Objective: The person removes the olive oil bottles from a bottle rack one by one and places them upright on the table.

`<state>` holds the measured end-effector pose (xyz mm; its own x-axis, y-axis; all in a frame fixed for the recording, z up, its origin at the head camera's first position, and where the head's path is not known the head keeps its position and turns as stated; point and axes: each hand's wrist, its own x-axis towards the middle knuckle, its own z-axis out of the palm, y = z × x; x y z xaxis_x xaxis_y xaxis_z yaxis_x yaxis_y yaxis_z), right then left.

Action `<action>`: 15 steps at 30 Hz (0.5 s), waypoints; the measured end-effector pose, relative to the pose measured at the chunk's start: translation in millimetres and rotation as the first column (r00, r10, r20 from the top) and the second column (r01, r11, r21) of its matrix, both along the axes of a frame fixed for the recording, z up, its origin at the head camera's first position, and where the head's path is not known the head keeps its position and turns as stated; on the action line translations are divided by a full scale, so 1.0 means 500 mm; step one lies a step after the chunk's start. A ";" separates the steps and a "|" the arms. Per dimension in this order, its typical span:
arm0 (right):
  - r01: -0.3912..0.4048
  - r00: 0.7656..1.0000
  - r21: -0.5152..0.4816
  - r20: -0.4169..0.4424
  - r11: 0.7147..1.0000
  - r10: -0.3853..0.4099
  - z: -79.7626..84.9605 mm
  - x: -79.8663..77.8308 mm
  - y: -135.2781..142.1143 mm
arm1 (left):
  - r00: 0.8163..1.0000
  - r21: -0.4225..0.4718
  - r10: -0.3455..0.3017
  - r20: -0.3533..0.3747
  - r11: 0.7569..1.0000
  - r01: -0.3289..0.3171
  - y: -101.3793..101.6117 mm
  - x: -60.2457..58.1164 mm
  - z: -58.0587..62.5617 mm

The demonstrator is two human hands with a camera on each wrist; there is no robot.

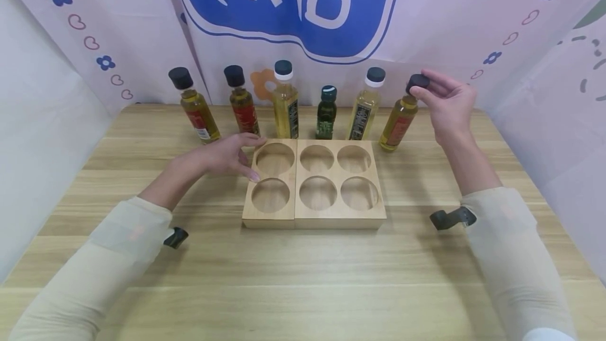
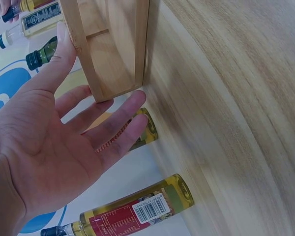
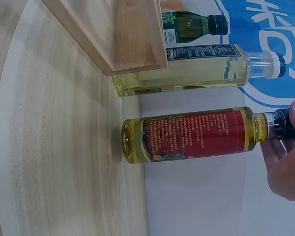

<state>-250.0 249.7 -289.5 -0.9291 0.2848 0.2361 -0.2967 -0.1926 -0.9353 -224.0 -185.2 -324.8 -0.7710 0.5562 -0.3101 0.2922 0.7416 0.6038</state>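
My right hand (image 1: pixel 452 101) pinches the black cap of an oil bottle (image 3: pixel 191 135) with a red label, at the right end of a row of bottles. The bottle's base is low over the table, right of a light wooden bottle rack (image 1: pixel 340 170). This rack has several round holes in its top and a seam between its two sections. At its left end is my left hand (image 1: pixel 227 157), fingers extended, thumb on the top edge. In the left wrist view, its fingertips (image 2: pixel 104 106) meet the rack's end and the palm faces the camera.
Behind the rack stand a small dark green bottle (image 1: pixel 326 114) and two clear oil bottles with white-collared caps, one left (image 1: pixel 285 107) and one right (image 1: pixel 364 112). Two red-labelled bottles (image 1: pixel 243 107) (image 2: pixel 147 211) stand at the left. A printed cloth (image 1: pixel 426 14) hangs behind the wooden table (image 1: pixel 312 278).
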 end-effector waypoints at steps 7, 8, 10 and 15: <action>0.007 1.000 0.001 0.009 1.000 -0.007 -0.007 -0.011 0.007 | 1.000 -0.001 0.005 -0.009 1.000 -0.005 0.000 0.001 0.000; 0.010 1.000 0.004 0.008 1.000 -0.011 -0.008 -0.012 0.007 | 1.000 -0.001 0.005 -0.012 1.000 -0.005 0.000 0.001 0.000; 0.016 1.000 0.004 0.009 1.000 -0.016 -0.009 -0.014 0.008 | 1.000 -0.002 0.005 -0.019 1.000 -0.005 -0.001 0.001 -0.002; 0.023 0.999 0.000 0.026 1.000 -0.023 -0.012 -0.016 0.010 | 1.000 -0.015 0.007 -0.031 1.000 -0.007 -0.003 0.000 -0.005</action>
<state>-257.9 254.9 -295.6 -0.9281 0.3059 0.2123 -0.2769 -0.1859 -0.9427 -224.2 -186.6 -327.4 -0.7841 0.5463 -0.2946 0.3052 0.7527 0.5833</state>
